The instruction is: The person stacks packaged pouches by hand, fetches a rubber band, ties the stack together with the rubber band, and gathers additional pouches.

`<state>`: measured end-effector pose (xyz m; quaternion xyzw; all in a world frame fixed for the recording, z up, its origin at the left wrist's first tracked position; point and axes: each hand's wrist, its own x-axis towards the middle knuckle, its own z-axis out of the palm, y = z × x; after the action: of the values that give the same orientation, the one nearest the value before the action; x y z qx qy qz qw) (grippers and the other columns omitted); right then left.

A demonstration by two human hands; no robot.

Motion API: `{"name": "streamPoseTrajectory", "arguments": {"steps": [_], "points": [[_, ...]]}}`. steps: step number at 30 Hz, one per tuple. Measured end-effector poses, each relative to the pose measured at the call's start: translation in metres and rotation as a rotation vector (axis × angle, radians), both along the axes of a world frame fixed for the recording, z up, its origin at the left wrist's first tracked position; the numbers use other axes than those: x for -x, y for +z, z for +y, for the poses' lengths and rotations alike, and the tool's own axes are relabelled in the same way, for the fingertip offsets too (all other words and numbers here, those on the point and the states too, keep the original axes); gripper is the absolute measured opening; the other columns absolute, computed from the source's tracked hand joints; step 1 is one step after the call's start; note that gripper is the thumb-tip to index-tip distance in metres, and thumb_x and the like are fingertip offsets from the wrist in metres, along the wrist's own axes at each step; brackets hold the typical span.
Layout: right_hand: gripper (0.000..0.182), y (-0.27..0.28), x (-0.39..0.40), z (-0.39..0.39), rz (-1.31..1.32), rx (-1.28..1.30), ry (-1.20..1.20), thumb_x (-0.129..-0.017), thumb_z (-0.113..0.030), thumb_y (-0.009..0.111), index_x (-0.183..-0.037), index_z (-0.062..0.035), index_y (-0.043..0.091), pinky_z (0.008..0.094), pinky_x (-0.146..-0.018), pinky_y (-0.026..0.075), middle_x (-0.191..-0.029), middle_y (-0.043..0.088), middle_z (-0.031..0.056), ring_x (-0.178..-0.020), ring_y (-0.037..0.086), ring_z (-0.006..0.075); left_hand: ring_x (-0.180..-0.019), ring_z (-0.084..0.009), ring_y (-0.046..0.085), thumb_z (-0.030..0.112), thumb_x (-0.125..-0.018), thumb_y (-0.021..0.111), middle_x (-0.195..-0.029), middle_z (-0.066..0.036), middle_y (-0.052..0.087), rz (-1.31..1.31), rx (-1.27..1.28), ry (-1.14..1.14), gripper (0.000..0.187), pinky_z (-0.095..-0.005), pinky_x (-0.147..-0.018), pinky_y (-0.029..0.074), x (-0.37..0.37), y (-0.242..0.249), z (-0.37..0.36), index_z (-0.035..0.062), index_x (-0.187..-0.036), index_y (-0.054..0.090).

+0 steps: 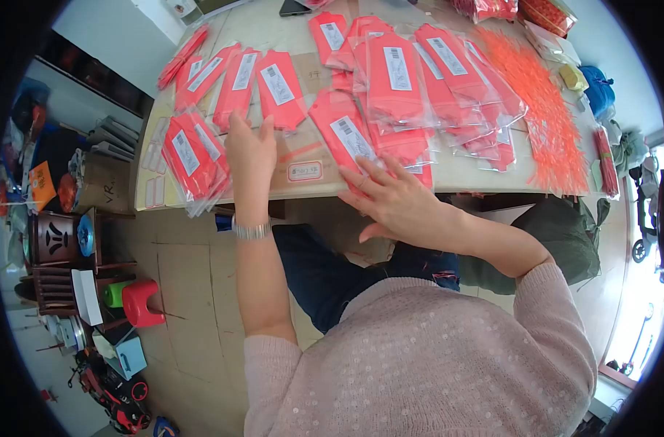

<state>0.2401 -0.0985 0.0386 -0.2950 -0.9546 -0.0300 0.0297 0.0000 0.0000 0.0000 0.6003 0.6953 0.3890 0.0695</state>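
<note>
My left hand is over the table's front part, its thumb and a finger apart, just below two red packets in clear sleeves. Nothing shows between those fingers. My right hand reaches over the front edge with fingers spread, the fingertips on or just above a red packet with a white barcode label. Left of my left hand lies a small stack of sleeved red packets. A larger overlapping pile spreads beyond my right hand.
Orange-red shredded strands or tassels cover the table's right side. A phone lies at the far edge. A bundle of red sticks or strips is at the right edge. A red stool stands on the floor at left.
</note>
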Motion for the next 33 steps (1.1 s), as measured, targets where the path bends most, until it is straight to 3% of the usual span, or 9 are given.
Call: {"name": "streamPoseTrajectory", "arguments": {"steps": [3,5,9,11,16,20,26,30,33], "points": [[0.063,-0.01,0.001,-0.003,0.154,-0.045,-0.056,-0.079,-0.052,0.052,-0.121,-0.0058,0.048,0.0501,-0.101,0.028,-0.133,0.04,0.0148,-0.124,0.037,0.031,-0.08,-0.0301,0.061,0.024,-0.067,0.076,-0.09,-0.021,0.06,0.126,0.051,0.056,0.072,-0.035,-0.072,0.049,-0.003,0.014,0.02,-0.0089,-0.12,0.041],[0.062,-0.009,-0.007,-0.004,0.122,-0.025,-0.074,-0.08,-0.049,0.052,-0.124,-0.0062,0.046,0.05,-0.102,0.026,-0.135,0.038,0.0142,-0.126,0.036,0.0303,-0.075,-0.0293,0.061,0.023,-0.063,0.078,-0.083,-0.019,0.061,-0.099,0.228,0.03,0.066,-0.0345,-0.069,0.049,-0.013,0.02,0.021,-0.0108,-0.111,0.048],[0.051,-0.013,-0.007,-0.004,0.26,-0.005,-0.072,-0.081,-0.041,0.055,-0.118,-0.006,0.05,0.0481,-0.1,0.029,-0.13,0.043,0.0129,-0.122,0.039,0.0291,-0.062,-0.0169,0.062,0.019,-0.071,0.074,-0.083,-0.011,0.064,-0.391,0.494,-0.244,0.042,-0.0273,-0.056,0.049,0.007,0.021,0.0,-0.006,-0.1,0.057],[0.043,-0.009,-0.006,-0.001,0.377,0.002,-0.055,-0.08,-0.034,0.06,-0.112,-0.0058,0.054,0.0439,-0.096,0.034,-0.123,0.048,0.0115,-0.115,0.045,0.0276,-0.061,-0.0136,0.062,0.018,-0.078,0.069,-0.087,-0.007,0.065,-0.827,0.454,-0.155,0.031,-0.0228,-0.052,0.048,-0.01,0.028,-0.046,-0.0024,-0.099,0.058],[0.02,-0.007,0.011,-0.005,0.671,0.286,0.081,-0.072,-0.016,0.065,-0.088,-0.0061,0.058,0.0351,-0.078,0.04,-0.096,0.053,0.0066,-0.091,0.051,0.0222,-0.071,-0.0163,0.065,0.015,-0.088,0.057,-0.093,-0.009,0.064,-1.338,0.427,-0.197,0.025,-0.0263,-0.058,0.055,-0.038,0.007,-0.119,0.0001,-0.107,0.052],[0.012,-0.008,0.02,-0.008,0.57,0.236,0.188,-0.072,-0.013,0.063,-0.081,-0.006,0.058,0.0322,-0.074,0.039,-0.088,0.052,0.0051,-0.085,0.051,0.0214,-0.075,-0.0172,0.065,0.012,-0.092,0.048,-0.102,-0.011,0.062,-1.467,0.466,-0.254,0.025,-0.0256,-0.06,0.057,-0.05,0.014,-0.142,0.0002,-0.115,0.045],[0.015,-0.016,0.016,-0.029,0.383,-0.046,0.287,-0.069,-0.015,0.06,-0.08,-0.0057,0.058,0.03,-0.071,0.038,-0.083,0.048,0.0033,-0.082,0.048,0.0184,-0.079,-0.0217,0.066,0.012,-0.093,0.045,-0.103,-0.012,0.061,-1.461,0.454,-0.211,0.025,-0.028,-0.061,0.057,-0.053,0.006,-0.156,0.001,-0.115,0.043],[0.013,-0.027,-0.003,-0.055,0.556,0.268,0.375,-0.071,-0.017,0.061,-0.078,-0.007,0.056,0.0287,-0.067,0.037,-0.08,0.047,0.0032,-0.078,0.047,0.0175,-0.083,-0.0269,0.066,0.013,-0.094,0.044,-0.107,-0.014,0.059,-1.441,0.495,-0.183,0.027,-0.0294,-0.063,0.057,-0.052,0.021,-0.164,0.0011,-0.118,0.04],[0.013,-0.009,-0.007,-0.044,0.73,0.403,0.26,-0.072,-0.016,0.063,-0.079,-0.008,0.055,0.0283,-0.067,0.037,-0.08,0.046,0.0041,-0.078,0.047,0.018,-0.085,-0.0284,0.065,0.013,-0.094,0.043,-0.109,-0.015,0.058,-1.447,0.538,-0.205,0.029,-0.0307,-0.065,0.057,-0.052,0.018,-0.17,0.0009,-0.12,0.038]]}}
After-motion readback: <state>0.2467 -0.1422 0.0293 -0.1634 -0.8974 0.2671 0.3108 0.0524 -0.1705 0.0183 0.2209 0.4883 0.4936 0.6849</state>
